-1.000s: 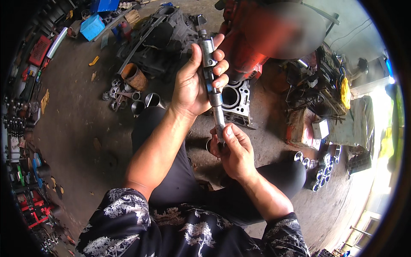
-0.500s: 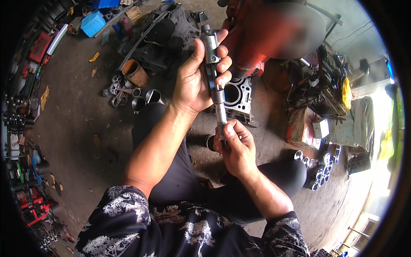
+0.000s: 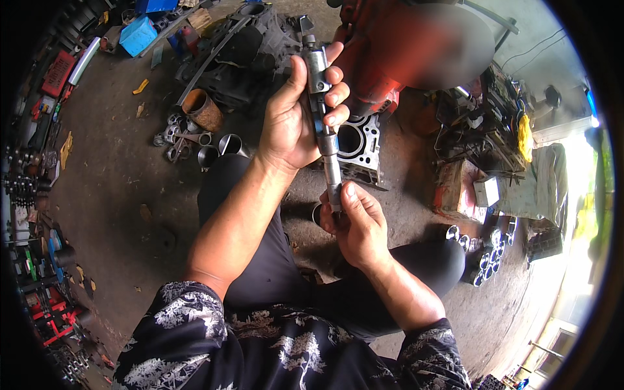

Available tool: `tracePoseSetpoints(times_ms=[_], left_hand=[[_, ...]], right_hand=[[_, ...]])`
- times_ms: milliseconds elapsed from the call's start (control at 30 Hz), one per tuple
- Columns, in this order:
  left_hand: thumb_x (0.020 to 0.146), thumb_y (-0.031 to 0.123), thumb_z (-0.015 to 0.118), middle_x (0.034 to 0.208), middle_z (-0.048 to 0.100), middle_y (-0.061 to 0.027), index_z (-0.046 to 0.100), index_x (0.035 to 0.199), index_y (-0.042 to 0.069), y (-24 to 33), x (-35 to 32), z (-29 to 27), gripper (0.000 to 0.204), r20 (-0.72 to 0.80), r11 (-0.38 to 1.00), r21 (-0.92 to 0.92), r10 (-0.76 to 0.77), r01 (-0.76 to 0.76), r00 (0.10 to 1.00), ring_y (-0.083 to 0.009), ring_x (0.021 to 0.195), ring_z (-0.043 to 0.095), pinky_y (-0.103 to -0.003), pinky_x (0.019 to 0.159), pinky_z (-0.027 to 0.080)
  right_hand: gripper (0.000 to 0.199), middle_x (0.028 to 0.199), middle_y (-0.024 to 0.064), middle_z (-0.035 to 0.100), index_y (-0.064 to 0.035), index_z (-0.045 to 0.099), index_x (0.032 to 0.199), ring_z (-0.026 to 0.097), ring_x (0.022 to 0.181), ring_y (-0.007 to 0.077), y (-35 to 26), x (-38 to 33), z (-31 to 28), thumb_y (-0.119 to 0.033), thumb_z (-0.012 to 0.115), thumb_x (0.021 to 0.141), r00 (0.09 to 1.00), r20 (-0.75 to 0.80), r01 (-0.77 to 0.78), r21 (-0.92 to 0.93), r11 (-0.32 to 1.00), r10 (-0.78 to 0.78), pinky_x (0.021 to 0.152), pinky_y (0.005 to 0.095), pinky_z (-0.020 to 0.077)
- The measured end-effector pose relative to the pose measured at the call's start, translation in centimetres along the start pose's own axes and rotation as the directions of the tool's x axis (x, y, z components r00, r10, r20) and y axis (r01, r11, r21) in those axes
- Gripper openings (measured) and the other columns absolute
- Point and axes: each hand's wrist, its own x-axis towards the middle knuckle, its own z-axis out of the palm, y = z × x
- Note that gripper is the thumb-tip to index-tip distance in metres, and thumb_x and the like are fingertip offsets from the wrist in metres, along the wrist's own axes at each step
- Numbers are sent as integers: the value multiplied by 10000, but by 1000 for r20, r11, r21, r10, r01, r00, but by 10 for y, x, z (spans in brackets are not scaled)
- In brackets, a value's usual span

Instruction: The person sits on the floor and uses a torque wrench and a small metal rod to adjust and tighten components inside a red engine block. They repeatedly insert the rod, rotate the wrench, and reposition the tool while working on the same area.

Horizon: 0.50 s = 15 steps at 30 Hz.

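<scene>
A long silver measuring tool, seen edge-on and looking like a micrometer, stands nearly upright in front of me. Around its upper body wrap the fingers of my left hand, with the thumb along the left side. A blue patch shows on the tool's middle, partly covered by those fingers. Lower down, my right hand pinches the barrel's end between thumb and fingers. Beyond the tool, on the floor, lies an engine block with a round bore, partly hidden behind my hands.
A rusty cylinder, connecting rods and shiny sleeves sit beyond my left knee. A dark engine casting and a red machine stand farther off. Several metal rings lie right; tools and parts line the left.
Both hands stay on the tool, which sits almost where it was. The view has shifted slightly, and the right fingers have moved a little at the barrel's end.
</scene>
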Motion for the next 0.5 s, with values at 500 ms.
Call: tracePoseSetpoints(times_ms=[500], left_hand=[[1017, 481, 451, 1000, 520, -20, 338, 1468, 16, 0, 0, 0, 657, -8, 1000, 9, -3, 3, 1000, -121, 797, 499, -261, 603, 515]], right_hand=[[381, 795, 73, 579, 34, 603, 1048, 508, 651, 148, 0, -1, 1, -337, 516, 1032, 1000, 11, -28, 21, 999, 28, 614, 285, 408]])
